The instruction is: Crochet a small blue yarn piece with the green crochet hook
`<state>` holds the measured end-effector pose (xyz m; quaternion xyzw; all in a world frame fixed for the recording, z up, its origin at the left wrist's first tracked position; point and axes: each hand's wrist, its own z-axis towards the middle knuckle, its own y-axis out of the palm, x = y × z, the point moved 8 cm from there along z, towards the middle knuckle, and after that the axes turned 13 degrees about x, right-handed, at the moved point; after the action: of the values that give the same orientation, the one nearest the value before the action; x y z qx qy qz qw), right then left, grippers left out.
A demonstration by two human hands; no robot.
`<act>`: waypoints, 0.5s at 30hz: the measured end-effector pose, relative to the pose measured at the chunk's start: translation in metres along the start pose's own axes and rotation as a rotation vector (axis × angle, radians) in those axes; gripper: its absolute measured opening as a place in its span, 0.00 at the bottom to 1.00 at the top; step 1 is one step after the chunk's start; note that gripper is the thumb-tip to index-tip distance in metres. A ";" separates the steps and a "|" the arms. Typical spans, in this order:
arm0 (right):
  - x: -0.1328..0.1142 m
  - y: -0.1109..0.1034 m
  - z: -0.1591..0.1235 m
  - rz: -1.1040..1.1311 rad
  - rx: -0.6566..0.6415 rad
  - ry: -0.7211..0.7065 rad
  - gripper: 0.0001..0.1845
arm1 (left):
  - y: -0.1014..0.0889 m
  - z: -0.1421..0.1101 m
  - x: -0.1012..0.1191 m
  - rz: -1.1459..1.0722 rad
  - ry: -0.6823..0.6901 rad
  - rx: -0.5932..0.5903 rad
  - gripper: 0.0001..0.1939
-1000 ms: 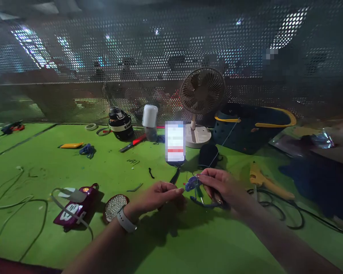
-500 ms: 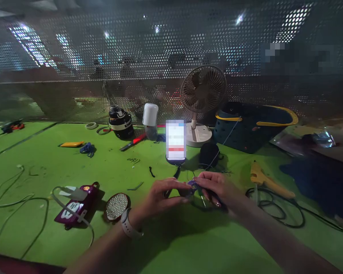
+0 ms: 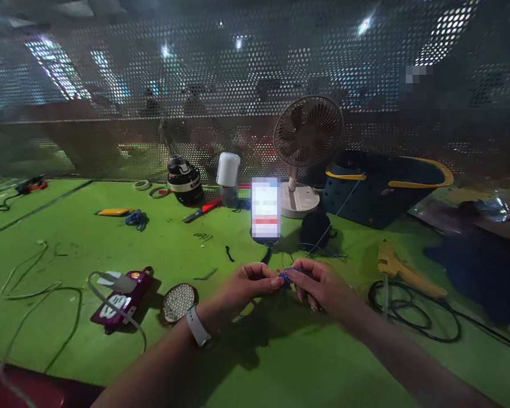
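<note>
Both hands meet over the front middle of the green table. Between their fingertips is a small blue-purple piece (image 3: pixel 286 276) that looks like worked yarn. My left hand (image 3: pixel 253 283) pinches its left edge between thumb and finger. My right hand (image 3: pixel 325 289) grips its right side, thumb on top, with the other fingers curled beneath. Whether a thin tool is also in the right hand is hidden. Just beyond the hands stands a phone (image 3: pixel 266 212) with a lit screen. A dark round ball (image 3: pixel 314 232) lies behind the right hand, and a blue strand (image 3: pixel 342 207) runs across it toward the basket.
A fan (image 3: pixel 298 201) and a dark basket (image 3: pixel 361 204) stand at the back. On the right lies a yellow glue gun (image 3: pixel 408 275) with coiled cable. To the left are a studded round object (image 3: pixel 178 304), a purple case (image 3: pixel 123 297) and a utility knife (image 3: pixel 202 209).
The left fingers have closed into a tighter pinch on the blue-purple piece, and the right hand has turned slightly around it. The whole view has shifted a little, moving the table things rightward.
</note>
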<state>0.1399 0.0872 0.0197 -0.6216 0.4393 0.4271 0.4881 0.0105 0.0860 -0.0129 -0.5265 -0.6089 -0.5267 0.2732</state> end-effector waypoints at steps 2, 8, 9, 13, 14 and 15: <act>-0.014 -0.010 0.000 -0.114 0.122 -0.234 0.11 | -0.005 0.001 -0.005 -0.068 -0.085 0.046 0.14; -0.045 0.002 -0.043 -0.587 0.296 -1.254 0.17 | 0.003 0.000 -0.003 -0.217 -0.157 0.002 0.16; -0.043 0.007 -0.048 -0.642 0.285 -1.333 0.18 | 0.005 0.000 -0.003 -0.227 -0.155 -0.004 0.16; -0.051 0.011 -0.061 -0.684 0.338 -1.472 0.11 | 0.009 -0.001 -0.007 -0.261 -0.157 -0.027 0.16; -0.056 0.009 -0.063 -0.648 0.353 -1.470 0.09 | 0.008 0.000 -0.008 -0.254 -0.153 -0.020 0.15; -0.060 0.006 -0.064 -0.599 0.365 -1.447 0.08 | 0.006 0.000 -0.009 -0.240 -0.146 -0.008 0.15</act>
<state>0.1260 0.0314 0.0856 -0.1928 -0.1084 0.4964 0.8394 0.0192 0.0822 -0.0186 -0.4877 -0.6838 -0.5183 0.1611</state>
